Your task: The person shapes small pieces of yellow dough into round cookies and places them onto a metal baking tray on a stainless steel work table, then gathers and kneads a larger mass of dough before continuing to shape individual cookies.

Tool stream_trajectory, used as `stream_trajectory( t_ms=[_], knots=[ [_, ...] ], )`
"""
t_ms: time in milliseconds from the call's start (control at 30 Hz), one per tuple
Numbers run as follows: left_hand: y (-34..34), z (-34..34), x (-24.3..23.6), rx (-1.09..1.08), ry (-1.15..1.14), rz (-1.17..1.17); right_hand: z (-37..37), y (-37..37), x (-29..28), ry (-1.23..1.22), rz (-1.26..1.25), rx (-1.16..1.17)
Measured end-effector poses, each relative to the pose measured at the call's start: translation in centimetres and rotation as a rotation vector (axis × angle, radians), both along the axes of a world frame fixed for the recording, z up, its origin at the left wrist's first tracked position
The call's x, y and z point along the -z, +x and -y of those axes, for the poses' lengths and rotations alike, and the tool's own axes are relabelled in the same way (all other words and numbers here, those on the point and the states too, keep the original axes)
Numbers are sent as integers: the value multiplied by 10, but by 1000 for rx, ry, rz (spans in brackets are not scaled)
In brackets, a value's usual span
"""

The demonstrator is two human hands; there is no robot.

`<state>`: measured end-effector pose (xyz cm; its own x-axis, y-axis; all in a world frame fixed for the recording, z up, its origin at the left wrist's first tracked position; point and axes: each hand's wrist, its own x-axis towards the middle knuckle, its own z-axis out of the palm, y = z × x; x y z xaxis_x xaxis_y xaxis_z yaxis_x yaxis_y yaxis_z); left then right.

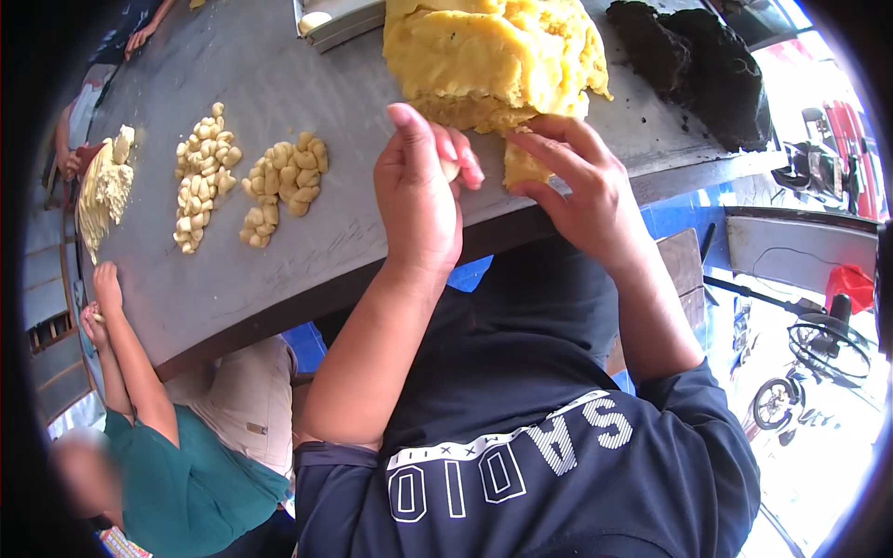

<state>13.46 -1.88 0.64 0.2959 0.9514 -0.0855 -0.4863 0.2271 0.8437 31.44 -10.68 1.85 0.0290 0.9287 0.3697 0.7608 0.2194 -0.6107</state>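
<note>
A large soft yellow mass (pixel 493 56), like dough or a mashed filling, sits on the metal table (pixel 358 186) in front of me. At its near edge my right hand (pixel 586 181) pinches a yellow lump (pixel 526 166) between thumb and fingers; the lump lies close against the mass. Beside it, to the left, my left hand (pixel 419 181) is turned palm inward with the thumb raised and the fingers curled. A bit of pale dough (pixel 451 171) shows inside those fingers, mostly hidden.
Two groups of small pale dough pieces (pixel 200 181) (pixel 288 177) lie left. A co-worker in a green shirt (pixel 195 465) works at the left edge near a yellow dough sheet (pixel 93 209). A metal tray (pixel 344 23) stands at the back; a dark crumbly mass (pixel 698 65) lies right.
</note>
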Motion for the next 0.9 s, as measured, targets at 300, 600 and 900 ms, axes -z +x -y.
stream_trajectory(
  t_ms=[300,600,900],
  knots=[
    [-101,-10,-31,153,516,-780,-10,-11,-11,7,70,-204],
    [-130,-5,-11,48,655,-873,-4,-7,-6,-18,0,-53],
    [-115,-8,12,115,810,-975,4,-2,-5,103,-9,-250]
  ],
)
